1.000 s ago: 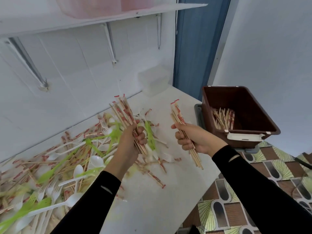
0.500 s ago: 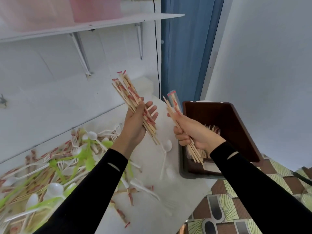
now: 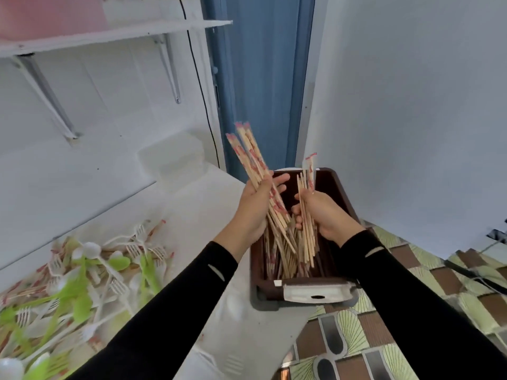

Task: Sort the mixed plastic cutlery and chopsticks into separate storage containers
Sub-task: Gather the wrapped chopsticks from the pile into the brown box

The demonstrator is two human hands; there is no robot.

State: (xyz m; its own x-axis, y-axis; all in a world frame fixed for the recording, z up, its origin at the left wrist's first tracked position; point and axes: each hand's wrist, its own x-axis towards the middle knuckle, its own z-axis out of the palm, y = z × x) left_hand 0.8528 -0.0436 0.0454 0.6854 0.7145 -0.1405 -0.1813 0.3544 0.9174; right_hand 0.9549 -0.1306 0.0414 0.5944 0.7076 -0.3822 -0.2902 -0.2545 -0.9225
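My left hand (image 3: 253,208) holds a thick bundle of wrapped wooden chopsticks (image 3: 251,157), tips pointing up and lower ends down inside the brown plastic bin (image 3: 340,193). My right hand (image 3: 322,212) grips a smaller chopstick bundle (image 3: 307,179) upright over the same bin. Loose chopsticks (image 3: 285,259) lie in the bin's bottom. A mixed heap of white and green plastic forks and spoons (image 3: 82,272) with more chopsticks covers the white counter (image 3: 197,204) at the lower left.
The bin stands at the counter's right end, beside a patterned tiled floor (image 3: 384,325). A clear lidded box (image 3: 171,160) sits at the counter's back. A white shelf (image 3: 115,34) on brackets hangs above. A blue door (image 3: 260,78) is behind the bin.
Both hands have carried their chopstick bundles from the pile rightward to over the brown bin, and the bundles' lower ends now reach down into it. The view has turned to the right.
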